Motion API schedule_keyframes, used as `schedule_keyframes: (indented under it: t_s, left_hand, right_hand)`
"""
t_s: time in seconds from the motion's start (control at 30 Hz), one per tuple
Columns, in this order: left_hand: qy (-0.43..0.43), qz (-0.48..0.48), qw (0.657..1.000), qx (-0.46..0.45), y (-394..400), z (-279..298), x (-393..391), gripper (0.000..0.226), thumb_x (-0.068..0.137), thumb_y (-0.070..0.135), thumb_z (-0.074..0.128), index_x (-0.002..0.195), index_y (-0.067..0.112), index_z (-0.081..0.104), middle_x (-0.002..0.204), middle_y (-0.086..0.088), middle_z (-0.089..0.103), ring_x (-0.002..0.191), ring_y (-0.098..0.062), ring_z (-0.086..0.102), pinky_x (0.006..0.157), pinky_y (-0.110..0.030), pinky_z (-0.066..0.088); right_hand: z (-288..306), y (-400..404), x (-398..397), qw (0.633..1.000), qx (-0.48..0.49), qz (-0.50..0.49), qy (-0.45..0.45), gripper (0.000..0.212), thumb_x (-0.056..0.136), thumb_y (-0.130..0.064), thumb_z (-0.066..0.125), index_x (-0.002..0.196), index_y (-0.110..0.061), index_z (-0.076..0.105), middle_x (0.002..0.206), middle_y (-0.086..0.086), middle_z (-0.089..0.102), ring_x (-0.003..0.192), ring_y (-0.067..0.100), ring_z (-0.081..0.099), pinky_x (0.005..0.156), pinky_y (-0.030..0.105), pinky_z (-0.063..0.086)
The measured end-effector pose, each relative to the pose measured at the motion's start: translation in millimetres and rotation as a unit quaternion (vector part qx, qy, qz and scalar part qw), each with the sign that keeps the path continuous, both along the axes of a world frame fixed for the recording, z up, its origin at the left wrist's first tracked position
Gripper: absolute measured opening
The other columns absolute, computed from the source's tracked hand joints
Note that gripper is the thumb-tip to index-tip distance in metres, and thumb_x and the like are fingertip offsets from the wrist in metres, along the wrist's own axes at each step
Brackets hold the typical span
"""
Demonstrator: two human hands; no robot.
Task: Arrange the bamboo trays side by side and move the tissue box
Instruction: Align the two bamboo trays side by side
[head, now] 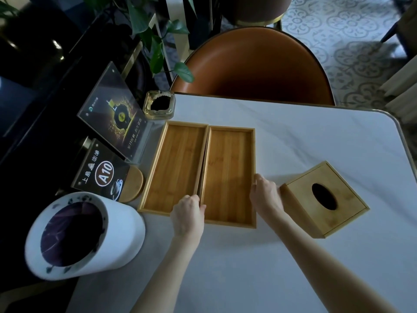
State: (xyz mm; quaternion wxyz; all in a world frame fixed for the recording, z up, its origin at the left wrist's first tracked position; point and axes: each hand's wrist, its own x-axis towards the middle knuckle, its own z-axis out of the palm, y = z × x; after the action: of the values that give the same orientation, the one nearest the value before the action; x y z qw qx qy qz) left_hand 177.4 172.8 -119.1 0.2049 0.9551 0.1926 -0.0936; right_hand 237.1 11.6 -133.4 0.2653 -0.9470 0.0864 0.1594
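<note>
Bamboo is most of what lies in front of me: two shallow trays and a tissue box on the white tabletop (293, 136). The left tray (176, 166) and the right tray (230, 175) lie lengthwise, long sides next to each other. They nearly touch at the far end, but a thin wedge of gap opens toward me, so they are not quite parallel, and the right one sits a little nearer to me than the left.

My left hand (188, 214) rests at the near end of the seam between them, fingers curled over the rims there. My right hand (265, 195) grips the outer long edge of the right tray, fingers bent over its wall. Both hands are closed on tray rims, though I cannot tell how firmly.

I judge the side-by-side part nearly done; closing the gap and evening the near ends would finish it.

The tissue box (325, 199) stands to the right of the trays, turned at an angle, just beside my right wrist. Neither hand is on it, so I take that half of the job as not yet begun.

Along the left edge stand a menu stand (112, 114), a table-number sign (103, 170), an ashtray (160, 105), a coaster (133, 186) and a white pot (83, 236).
</note>
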Motion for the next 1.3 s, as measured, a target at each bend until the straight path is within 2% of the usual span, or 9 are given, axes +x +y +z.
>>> schedule_keyframes:
  t_s: [0.27, 0.53, 0.73, 0.83, 0.93, 1.17, 1.3]
  left_hand:
    - [-0.045, 0.018, 0.998, -0.028, 4, -3, -7, 0.026, 0.085, 0.021, 0.06, 0.108, 0.009, 0.059, 0.109, -0.009, 0.062, 0.095, -0.021, 0.061, 0.075, -0.025, 0.05]
    - [-0.061, 0.037, 0.996, -0.055, 9, -11, -14, 0.036, 0.085, 0.02, 0.06, 0.118, 0.004, 0.058, 0.112, -0.015, 0.064, 0.101, -0.027, 0.061, 0.082, -0.031, 0.051]
    - [-0.07, 0.052, 0.993, -0.076, 8, -11, -17, 0.037, 0.085, 0.016, 0.06, 0.119, 0.003, 0.057, 0.111, -0.016, 0.063, 0.099, -0.027, 0.062, 0.083, -0.031, 0.052]
    - [-0.073, 0.051, 0.993, -0.077, 9, -11, -21, 0.037, 0.084, 0.016, 0.061, 0.119, 0.003, 0.058, 0.109, -0.016, 0.065, 0.096, -0.026, 0.063, 0.082, -0.031, 0.053]
    - [-0.073, 0.047, 0.993, -0.08, 8, -12, -26, 0.037, 0.085, 0.017, 0.061, 0.118, 0.003, 0.058, 0.107, -0.015, 0.065, 0.095, -0.026, 0.064, 0.08, -0.03, 0.054]
    - [-0.081, 0.054, 0.99, -0.098, 7, -13, -33, 0.037, 0.084, 0.017, 0.062, 0.117, 0.003, 0.059, 0.106, -0.015, 0.066, 0.094, -0.025, 0.065, 0.079, -0.029, 0.053]
    - [-0.089, 0.048, 0.99, -0.098, 11, -14, -32, 0.036, 0.083, 0.015, 0.063, 0.116, 0.002, 0.06, 0.103, -0.015, 0.066, 0.091, -0.026, 0.065, 0.077, -0.029, 0.054]
  right_hand:
    - [1, 4, -2, 1.0, 0.002, -0.006, 0.001, 0.029, 0.094, 0.003, 0.033, 0.116, 0.002, 0.053, 0.09, 0.022, 0.067, 0.072, 0.03, 0.066, 0.063, 0.043, 0.06]
    - [3, 3, -5, 1.0, 0.016, -0.01, -0.003, 0.026, 0.096, -0.006, 0.037, 0.116, 0.002, 0.053, 0.096, 0.024, 0.068, 0.077, 0.034, 0.066, 0.068, 0.045, 0.059]
    - [1, 3, -9, 0.999, 0.027, -0.016, -0.011, 0.03, 0.096, -0.002, 0.038, 0.121, 0.001, 0.053, 0.1, 0.022, 0.069, 0.066, 0.025, 0.059, 0.053, 0.029, 0.048]
    - [2, 3, -13, 0.999, 0.038, -0.012, -0.019, 0.03, 0.096, -0.003, 0.038, 0.123, 0.001, 0.052, 0.098, 0.023, 0.069, 0.069, 0.03, 0.065, 0.057, 0.037, 0.057]
    - [3, 1, -16, 0.999, 0.036, -0.012, -0.016, 0.032, 0.097, -0.004, 0.038, 0.126, 0.0, 0.05, 0.099, 0.024, 0.068, 0.067, 0.027, 0.063, 0.057, 0.034, 0.053]
    - [4, 0, -22, 0.999, 0.029, -0.01, -0.018, 0.033, 0.096, -0.003, 0.038, 0.126, 0.001, 0.05, 0.097, 0.025, 0.069, 0.08, 0.035, 0.065, 0.065, 0.039, 0.053]
    - [1, 2, -22, 1.0, 0.023, -0.006, -0.015, 0.029, 0.096, -0.005, 0.038, 0.121, 0.001, 0.053, 0.086, 0.021, 0.067, 0.067, 0.029, 0.06, 0.053, 0.031, 0.047]
